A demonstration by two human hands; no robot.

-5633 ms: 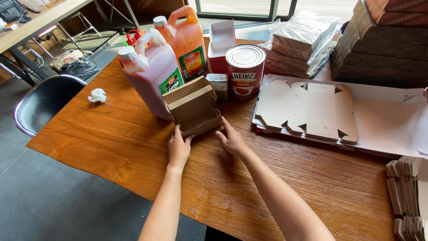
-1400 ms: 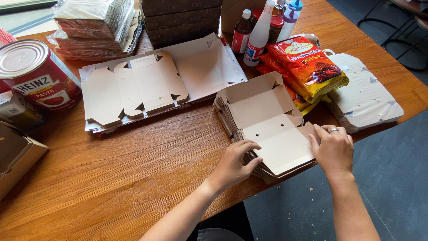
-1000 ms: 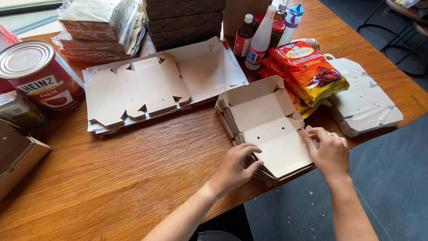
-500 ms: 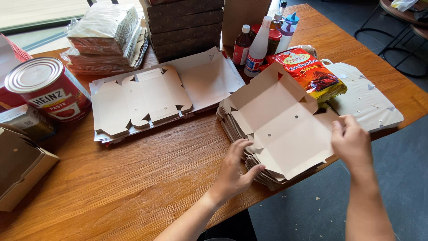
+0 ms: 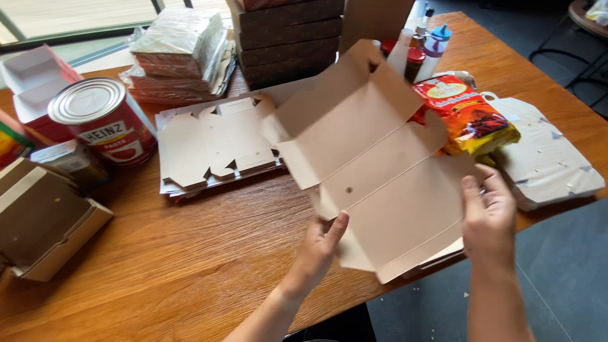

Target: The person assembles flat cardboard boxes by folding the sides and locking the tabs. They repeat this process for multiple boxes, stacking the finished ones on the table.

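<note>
I hold a flat box [image 5: 380, 171] up over the tabletop [image 5: 190, 253], left hand [image 5: 320, 244] and right hand [image 5: 487, 212] each pinching an edge. I think folding its sides comes next.

I see a wooden table [image 5: 158, 272] w/ warm brown grain filling most of the view; its near edge runs diagonally toward the right; beyond it, near right, a dark grey-blue floor [image 5: 557, 266] w/ a few pale crumbs; far left, a window [image 5: 69, 16] w/ dark frame lets in bright daylight; far right, dark chair legs [image 5: 573, 54] on the floor.
</note>
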